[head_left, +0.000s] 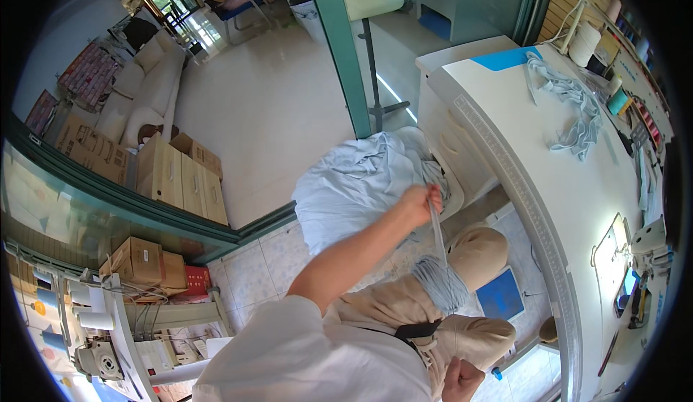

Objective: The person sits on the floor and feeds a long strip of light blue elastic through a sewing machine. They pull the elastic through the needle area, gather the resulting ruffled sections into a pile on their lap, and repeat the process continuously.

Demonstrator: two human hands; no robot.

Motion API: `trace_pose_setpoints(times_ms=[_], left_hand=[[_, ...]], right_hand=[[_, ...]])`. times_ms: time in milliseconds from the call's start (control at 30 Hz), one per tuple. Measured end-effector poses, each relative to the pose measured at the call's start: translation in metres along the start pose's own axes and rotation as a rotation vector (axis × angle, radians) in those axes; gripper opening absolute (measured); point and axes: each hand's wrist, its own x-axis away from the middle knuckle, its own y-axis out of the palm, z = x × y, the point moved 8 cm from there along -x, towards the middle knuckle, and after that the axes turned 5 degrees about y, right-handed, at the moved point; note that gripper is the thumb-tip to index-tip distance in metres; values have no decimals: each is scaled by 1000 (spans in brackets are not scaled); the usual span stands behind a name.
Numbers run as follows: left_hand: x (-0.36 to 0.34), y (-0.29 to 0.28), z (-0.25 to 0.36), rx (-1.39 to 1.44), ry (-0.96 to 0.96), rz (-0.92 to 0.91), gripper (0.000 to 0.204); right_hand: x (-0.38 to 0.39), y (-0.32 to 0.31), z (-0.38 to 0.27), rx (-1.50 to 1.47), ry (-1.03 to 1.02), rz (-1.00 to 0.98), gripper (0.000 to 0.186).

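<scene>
Left hand (421,203) pinches a pale blue strip (438,232), pulling it up from the bundle (442,281) on the lap; right hand (462,379) fisted low, contents unclear.

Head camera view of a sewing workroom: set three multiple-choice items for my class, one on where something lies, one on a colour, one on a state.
1. Where does the loose heap of pale blue fabric strips lie?
A. on the white work table
B. on the sofa
C. on the cardboard boxes

2. What colour is the large bundle of cloth by the table's end?
A. red
B. light blue
C. black

3. What is the raised hand doing?
A. lying flat and open on the table
B. pinching a narrow strip held taut
C. gripping a pair of scissors

Answers:
1 A, the strips rest on the white work table, far side.
2 B, the cloth is plainly light blue.
3 B, the fingers close on a narrow strip that runs straight down to a bunched pile on the lap.
</scene>
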Motion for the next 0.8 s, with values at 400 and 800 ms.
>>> trace_pose_setpoints(times_ms=[400,800], left_hand=[[-47,5,109,-287,323,115,29],[-10,-15,-22,-258,-105,153,47]], right_hand=[[51,-45,42,34,301,-39,40],[14,-36,48,-69,231,76,40]])
